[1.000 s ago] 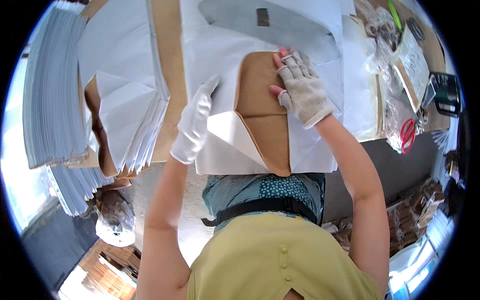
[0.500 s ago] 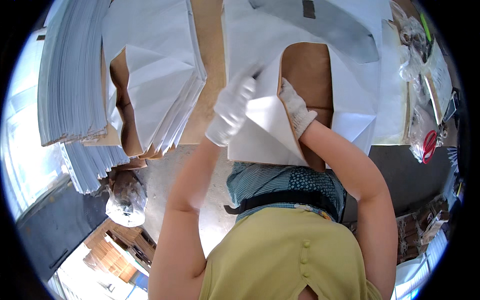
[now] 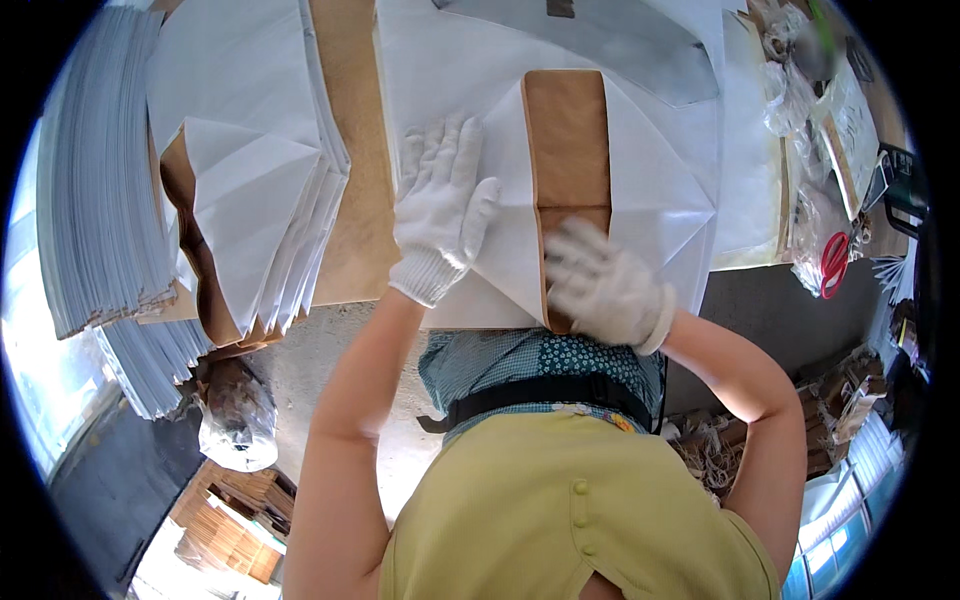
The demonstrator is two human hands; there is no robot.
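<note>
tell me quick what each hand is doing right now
Left hand: open, gloved, fingers spread, pressing flat on the folded white paper.
Right hand: open, gloved, blurred, pressing the fold near the brown strip.

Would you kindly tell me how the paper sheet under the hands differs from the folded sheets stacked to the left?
The paper sheet lies single and partly folded, its flaps open around a brown card; the folded sheets are finished and piled up. Both gloved hands, left hand and right hand, press the sheet; nothing touches the pile. Both are white and creased.

Head-worn fisheye, close, facing downward
</note>
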